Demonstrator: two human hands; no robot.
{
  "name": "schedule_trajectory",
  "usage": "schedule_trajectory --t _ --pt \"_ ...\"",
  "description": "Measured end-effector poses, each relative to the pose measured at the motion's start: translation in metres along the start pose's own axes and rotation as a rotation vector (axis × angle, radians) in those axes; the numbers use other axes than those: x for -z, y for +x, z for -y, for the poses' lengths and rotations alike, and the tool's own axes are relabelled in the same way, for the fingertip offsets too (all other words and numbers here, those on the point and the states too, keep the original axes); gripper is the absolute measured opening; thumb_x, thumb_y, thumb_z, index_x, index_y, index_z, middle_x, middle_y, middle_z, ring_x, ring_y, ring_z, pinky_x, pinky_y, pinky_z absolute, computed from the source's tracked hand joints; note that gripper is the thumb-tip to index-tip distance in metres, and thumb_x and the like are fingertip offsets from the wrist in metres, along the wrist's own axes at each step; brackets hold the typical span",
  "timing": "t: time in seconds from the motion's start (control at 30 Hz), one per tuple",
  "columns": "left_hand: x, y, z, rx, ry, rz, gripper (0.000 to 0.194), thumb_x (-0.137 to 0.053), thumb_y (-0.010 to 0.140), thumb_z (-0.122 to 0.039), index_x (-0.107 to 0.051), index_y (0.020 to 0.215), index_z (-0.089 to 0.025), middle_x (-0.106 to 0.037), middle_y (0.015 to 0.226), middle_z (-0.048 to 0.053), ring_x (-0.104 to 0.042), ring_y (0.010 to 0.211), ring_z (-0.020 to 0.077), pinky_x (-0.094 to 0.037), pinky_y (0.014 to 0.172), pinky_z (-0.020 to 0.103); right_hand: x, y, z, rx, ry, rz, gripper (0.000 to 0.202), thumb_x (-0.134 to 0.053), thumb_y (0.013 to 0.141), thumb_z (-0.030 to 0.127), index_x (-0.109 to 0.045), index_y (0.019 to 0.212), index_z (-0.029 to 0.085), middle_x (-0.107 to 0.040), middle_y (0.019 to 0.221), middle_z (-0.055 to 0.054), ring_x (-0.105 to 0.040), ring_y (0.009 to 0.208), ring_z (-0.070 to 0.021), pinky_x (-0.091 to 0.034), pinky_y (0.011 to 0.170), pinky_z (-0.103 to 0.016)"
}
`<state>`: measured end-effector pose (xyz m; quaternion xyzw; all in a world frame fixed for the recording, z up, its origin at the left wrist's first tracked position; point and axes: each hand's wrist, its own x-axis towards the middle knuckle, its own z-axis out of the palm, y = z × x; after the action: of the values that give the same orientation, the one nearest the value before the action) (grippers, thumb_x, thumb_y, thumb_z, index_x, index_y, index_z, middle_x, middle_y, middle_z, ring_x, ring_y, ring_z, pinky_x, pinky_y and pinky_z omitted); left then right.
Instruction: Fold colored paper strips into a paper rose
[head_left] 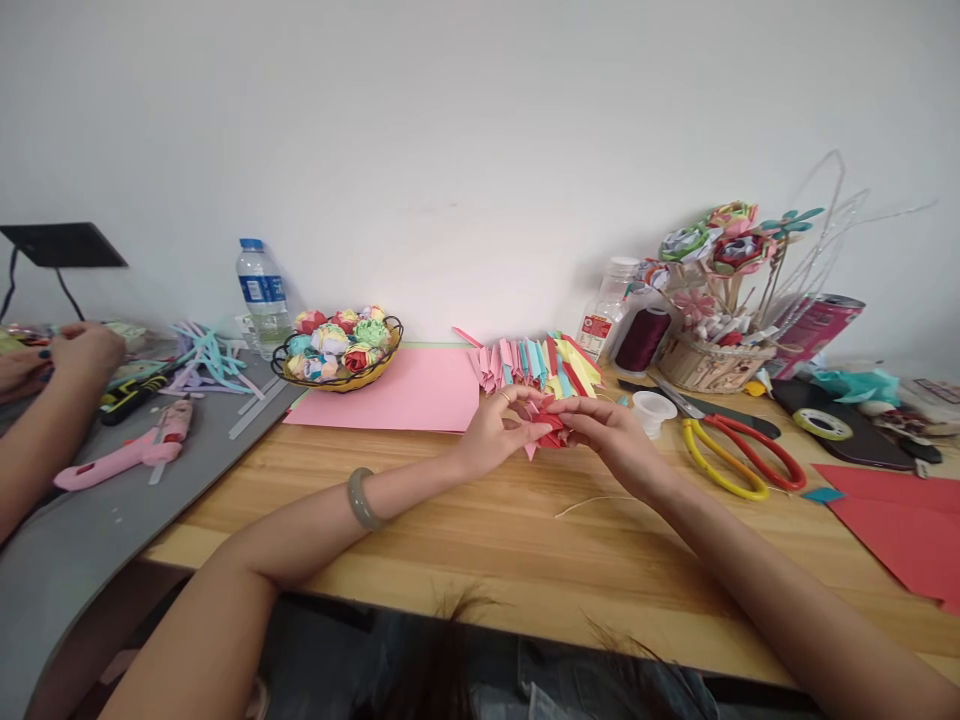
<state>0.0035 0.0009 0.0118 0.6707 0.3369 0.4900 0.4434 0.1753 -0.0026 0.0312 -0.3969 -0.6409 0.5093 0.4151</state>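
Between my two hands is a red and pink folded paper piece point(551, 430), held a little above the wooden table point(480, 540). My left hand point(495, 430) pinches its left side with thumb and fingers, and a pink point sticks out below. On the right side, the fingers of my right hand point(611, 430) close on the red paper and partly cover it. Just behind my hands lies a row of folded paper strips point(525, 362) in pink, blue, red and yellow. A small white plastic cup point(653, 412) stands beside my right hand.
Scissors point(742, 455) with yellow and red handles lie at right, near red paper sheets point(900, 525). Behind are a thread spool point(641, 340) and a flower basket point(712, 362). Left are pink sheets point(390, 400), a paper-flower basket point(337, 350), a glue gun point(131, 450) and another person's hands point(86, 350).
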Motion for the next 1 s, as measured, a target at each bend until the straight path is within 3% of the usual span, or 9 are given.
schedule_trajectory --t 0.13,0.27,0.37,0.5,0.57,0.63,0.77,1.0 --pt "0.005 0.005 0.007 0.028 -0.126 -0.039 0.039 -0.057 0.074 -0.034 -0.050 0.109 -0.019 -0.055 0.078 0.000 -0.055 0.068 0.0097 -0.046 0.063 0.022 0.000 -0.001 0.001 0.065 -0.236 0.022 0.019 -0.052 0.074 0.023 -0.064 0.086 0.017 -0.065 0.075 -0.003 -0.054 0.063 -0.0128 -0.041 0.054 -0.025" --pt "0.004 0.010 0.009 0.151 -0.187 -0.028 0.029 -0.058 0.073 -0.034 -0.057 0.094 -0.014 -0.057 0.070 0.000 -0.051 0.059 0.0075 -0.041 0.056 0.019 -0.005 -0.003 0.000 0.355 -0.662 -0.038 0.017 -0.051 0.078 0.025 -0.064 0.084 0.017 -0.065 0.080 -0.005 -0.051 0.059 -0.0120 -0.039 0.053 -0.025" --pt "0.001 0.009 0.007 0.256 -0.288 -0.016 0.031 -0.063 0.069 -0.033 -0.056 0.092 -0.013 -0.059 0.072 0.001 -0.053 0.063 0.0083 -0.041 0.058 0.019 -0.008 -0.006 -0.003 0.477 -0.807 -0.028 0.019 -0.045 0.082 0.020 -0.062 0.091 0.018 -0.065 0.080 -0.005 -0.053 0.060 -0.0121 -0.041 0.056 -0.025" --pt "-0.003 0.006 0.009 0.459 -0.482 0.197 0.034 -0.060 0.070 -0.042 -0.058 0.081 -0.011 -0.060 0.072 0.003 -0.054 0.063 0.0090 -0.044 0.060 0.021 -0.010 -0.009 -0.007 0.530 -0.897 -0.059 0.018 -0.043 0.084 0.019 -0.060 0.085 0.018 -0.066 0.078 -0.005 -0.058 0.064 -0.0140 -0.042 0.057 -0.025" --pt "-0.003 0.005 0.013 0.547 -0.577 0.323 0.038 -0.056 0.071 -0.047 -0.058 0.080 -0.010 -0.060 0.068 0.004 -0.054 0.056 0.0098 -0.044 0.052 0.022 -0.010 -0.010 -0.006 0.558 -0.918 -0.082 0.017 -0.043 0.084 0.019 -0.059 0.082 0.017 -0.065 0.076 -0.006 -0.057 0.063 -0.0144 -0.042 0.056 -0.025" --pt "-0.002 0.006 0.017 0.550 -0.625 0.383 0.036 -0.061 0.068 -0.045 -0.057 0.079 -0.010 -0.059 0.065 0.004 -0.053 0.050 0.0106 -0.042 0.044 0.021 -0.011 -0.011 -0.005 0.572 -0.900 -0.089 0.018 -0.042 0.085 0.019 -0.059 0.079 0.017 -0.064 0.073 -0.005 -0.057 0.062 -0.0138 -0.042 0.055 -0.025" --pt "-0.001 0.007 0.021 0.471 -0.621 0.398 0.031 -0.068 0.063 -0.034 -0.057 0.078 -0.009 -0.059 0.065 0.005 -0.057 0.051 0.0127 -0.042 0.040 0.021 -0.014 -0.013 0.000 0.583 -0.825 -0.108 0.019 -0.042 0.086 0.020 -0.058 0.076 0.017 -0.063 0.070 -0.003 -0.056 0.060 -0.0124 -0.043 0.055 -0.024" --pt "0.001 0.007 0.018 0.483 -0.596 0.440 0.039 -0.063 0.068 -0.043 -0.057 0.083 -0.007 -0.062 0.070 0.009 -0.058 0.054 0.0134 -0.045 0.045 0.023 -0.015 -0.018 -0.001 0.693 -0.809 -0.154 0.017 -0.043 0.086 0.019 -0.059 0.080 0.017 -0.062 0.068 -0.003 -0.054 0.058 -0.0118 -0.043 0.053 -0.024"
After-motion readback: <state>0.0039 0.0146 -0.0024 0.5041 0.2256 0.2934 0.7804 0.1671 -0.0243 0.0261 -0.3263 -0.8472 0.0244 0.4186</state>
